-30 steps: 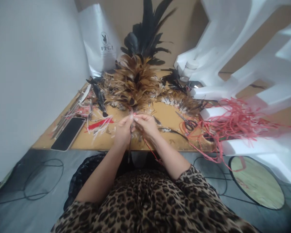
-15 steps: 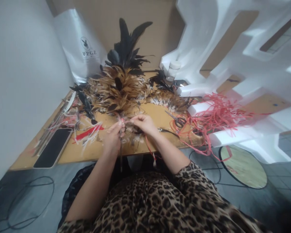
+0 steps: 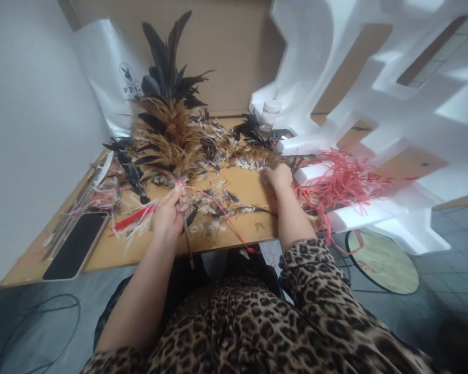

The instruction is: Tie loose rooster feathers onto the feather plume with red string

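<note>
My left hand is closed around the thin stick of a feather duster, just below where its feathers are bound with pink strip. Brown feathers fan out around the stick, and long black ones stand at the top. From the binding a pink strip runs loosely right and down over the table edge. My right hand is away from the duster, fingers curled at the near side of a row of brown feathers with white fluffy bases. What those fingers hold is hidden; the scissors do not show.
A phone lies at the table's left, beside thin sticks and a red-and-white bundle. Tangled pink strips rest on white foam packing at right. A jar and a white bag stand behind.
My right hand has left the binding and reached right to the feather row, where scissors lay before. The duster in my left hand has shifted left, and the pink strip now hangs slack.
</note>
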### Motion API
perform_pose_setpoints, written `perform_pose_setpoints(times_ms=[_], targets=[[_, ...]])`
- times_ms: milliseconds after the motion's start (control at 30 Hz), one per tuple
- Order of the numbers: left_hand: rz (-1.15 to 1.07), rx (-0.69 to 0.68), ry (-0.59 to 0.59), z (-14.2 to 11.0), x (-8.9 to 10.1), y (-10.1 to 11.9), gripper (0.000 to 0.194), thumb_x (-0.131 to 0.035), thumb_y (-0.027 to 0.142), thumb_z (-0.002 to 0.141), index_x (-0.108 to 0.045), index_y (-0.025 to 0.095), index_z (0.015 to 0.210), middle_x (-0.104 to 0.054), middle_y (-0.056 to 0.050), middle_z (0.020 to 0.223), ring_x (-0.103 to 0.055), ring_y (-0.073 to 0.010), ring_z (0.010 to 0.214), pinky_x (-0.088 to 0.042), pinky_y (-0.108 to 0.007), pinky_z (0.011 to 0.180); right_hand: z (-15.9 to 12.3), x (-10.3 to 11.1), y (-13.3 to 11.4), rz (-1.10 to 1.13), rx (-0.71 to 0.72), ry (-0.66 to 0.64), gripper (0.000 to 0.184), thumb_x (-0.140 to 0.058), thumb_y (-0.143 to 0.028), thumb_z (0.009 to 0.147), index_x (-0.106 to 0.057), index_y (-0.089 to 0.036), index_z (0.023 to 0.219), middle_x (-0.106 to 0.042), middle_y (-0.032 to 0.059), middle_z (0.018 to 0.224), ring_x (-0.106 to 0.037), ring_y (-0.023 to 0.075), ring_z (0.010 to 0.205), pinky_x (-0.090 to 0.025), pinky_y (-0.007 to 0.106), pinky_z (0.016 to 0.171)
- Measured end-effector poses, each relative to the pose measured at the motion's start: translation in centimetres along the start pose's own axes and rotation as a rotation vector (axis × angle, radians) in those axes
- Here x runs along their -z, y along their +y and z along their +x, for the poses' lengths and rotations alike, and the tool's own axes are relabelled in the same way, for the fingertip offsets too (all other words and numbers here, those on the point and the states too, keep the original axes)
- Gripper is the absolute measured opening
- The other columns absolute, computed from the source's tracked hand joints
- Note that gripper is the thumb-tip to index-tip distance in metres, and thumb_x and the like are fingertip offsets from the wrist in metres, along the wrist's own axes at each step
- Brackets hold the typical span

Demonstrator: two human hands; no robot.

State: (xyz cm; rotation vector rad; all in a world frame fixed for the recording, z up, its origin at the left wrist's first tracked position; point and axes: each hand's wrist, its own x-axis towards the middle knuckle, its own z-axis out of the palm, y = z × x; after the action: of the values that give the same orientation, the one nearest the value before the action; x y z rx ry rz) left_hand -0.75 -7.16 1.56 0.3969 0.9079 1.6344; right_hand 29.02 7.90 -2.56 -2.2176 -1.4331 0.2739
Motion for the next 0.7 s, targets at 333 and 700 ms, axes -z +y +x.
perform_pose_setpoints(times_ms=[333, 700], targets=[[0.008, -0.020, 0.005, 1.6, 0.1, 0.3, 0.014, -0.073, 0.016, 0.068, -0.060, 0.010, 0.072, -0.054, 0.000, 0.061, -0.045, -0.0025, 0.046, -0.025, -0.010, 0.034, -0.2, -0.5, -0.1, 0.213, 0.056, 0.090, 0.021, -0.051, -0.025, 0.071, -0.069, -0.017, 0.079, -0.070, 0.0123, 0.086, -0.064, 0.0227, 0.084, -0.046, 0.030, 0.076], [0.026, -0.115, -0.012, 3.0, -2.9, -0.7, 0.015, -0.075, 0.016, 0.064, -0.064, 0.009, 0.069, -0.056, -0.001, 0.060, -0.043, -0.0030, 0.046, -0.024, -0.013, 0.036, -10.7, 2.4, -10.9, 1.091, 0.446, -0.225, 0.013, -0.060, -0.028, 0.063, -0.054, -0.017, 0.066, -0.056, -0.0025, 0.056, -0.045, 0.0081, 0.046, -0.036, 0.021, 0.048]])
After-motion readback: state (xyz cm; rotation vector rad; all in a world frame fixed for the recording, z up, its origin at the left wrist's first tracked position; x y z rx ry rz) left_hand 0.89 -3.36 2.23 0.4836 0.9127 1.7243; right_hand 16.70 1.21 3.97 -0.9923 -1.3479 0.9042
